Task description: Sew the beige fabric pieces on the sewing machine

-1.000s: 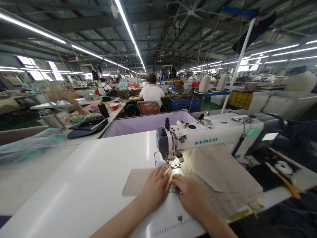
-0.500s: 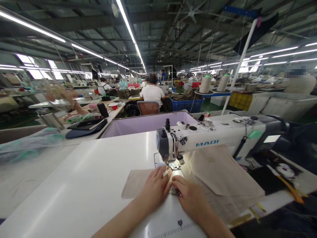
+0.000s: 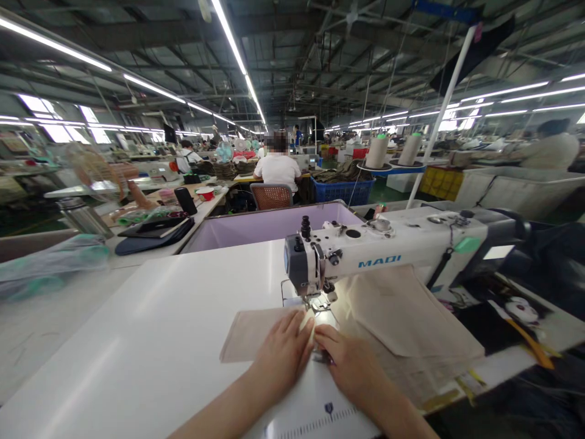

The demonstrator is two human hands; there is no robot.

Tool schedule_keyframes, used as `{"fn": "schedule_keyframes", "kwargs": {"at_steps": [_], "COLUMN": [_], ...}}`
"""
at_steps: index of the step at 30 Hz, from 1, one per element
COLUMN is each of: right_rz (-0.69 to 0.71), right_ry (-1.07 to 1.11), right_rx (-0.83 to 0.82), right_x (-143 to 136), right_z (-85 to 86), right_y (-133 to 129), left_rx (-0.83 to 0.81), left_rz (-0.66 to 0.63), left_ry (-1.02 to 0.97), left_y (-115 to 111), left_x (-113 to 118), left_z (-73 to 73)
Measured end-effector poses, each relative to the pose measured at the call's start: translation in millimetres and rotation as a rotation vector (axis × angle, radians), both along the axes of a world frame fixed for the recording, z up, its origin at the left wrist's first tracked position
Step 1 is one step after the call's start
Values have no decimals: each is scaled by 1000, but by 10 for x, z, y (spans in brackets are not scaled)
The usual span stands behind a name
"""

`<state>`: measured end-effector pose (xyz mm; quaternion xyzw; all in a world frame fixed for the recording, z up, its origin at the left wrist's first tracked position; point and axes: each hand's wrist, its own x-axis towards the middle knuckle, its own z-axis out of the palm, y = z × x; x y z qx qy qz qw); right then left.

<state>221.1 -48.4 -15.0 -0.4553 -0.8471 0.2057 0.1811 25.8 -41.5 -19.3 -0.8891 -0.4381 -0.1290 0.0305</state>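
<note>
A small beige fabric piece (image 3: pixel 249 332) lies flat on the white table, its right edge running up toward the presser foot (image 3: pixel 319 303) of the sewing machine (image 3: pixel 365 253). My left hand (image 3: pixel 286 341) rests on this piece with fingers stretched out, just in front of the needle area. Beside it, my right hand (image 3: pixel 350 360) has thumb and forefinger drawn together at the fabric's edge. Under the right fingers a small metal part shows, mostly hidden. A larger beige cloth (image 3: pixel 411 314) is spread beneath the machine arm, to the right of my right hand.
Behind the table is a lilac-lined bin (image 3: pixel 269 222). Thread cones (image 3: pixel 377 152) stand beyond the machine. At left are a dark flat pouch (image 3: pixel 155 235), a steel flask (image 3: pixel 85 216) and a plastic bag (image 3: pixel 55 265). A co-worker (image 3: pixel 277 167) sits ahead.
The view has shifted slightly, so everything sits a little further left. Both hands and the small fabric piece keep nearly the same place under the machine.
</note>
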Motion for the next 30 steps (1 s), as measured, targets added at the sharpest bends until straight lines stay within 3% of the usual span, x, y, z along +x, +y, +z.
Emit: {"fn": "schedule_keyframes", "kwargs": {"at_steps": [4, 8, 13, 22, 30], "right_rz": [11, 16, 10, -4, -31], "right_ry": [1, 23, 33, -42, 9], "right_rx": [0, -6, -13, 50, 35], "right_x": [38, 50, 26, -41, -37], "right_z": [-33, -48, -26, 35, -8], "right_y": [-82, -92, 22, 269, 198], "left_rx": [-59, -89, -117, -84, -57], "left_rz": [-90, -141, -118, -102, -85], "left_ry": [17, -10, -31, -27, -13], "left_y": [-175, -204, -66, 336, 473], "left_x": [-16, -43, -63, -138, -193], "left_z": [35, 117, 188, 162, 138]}}
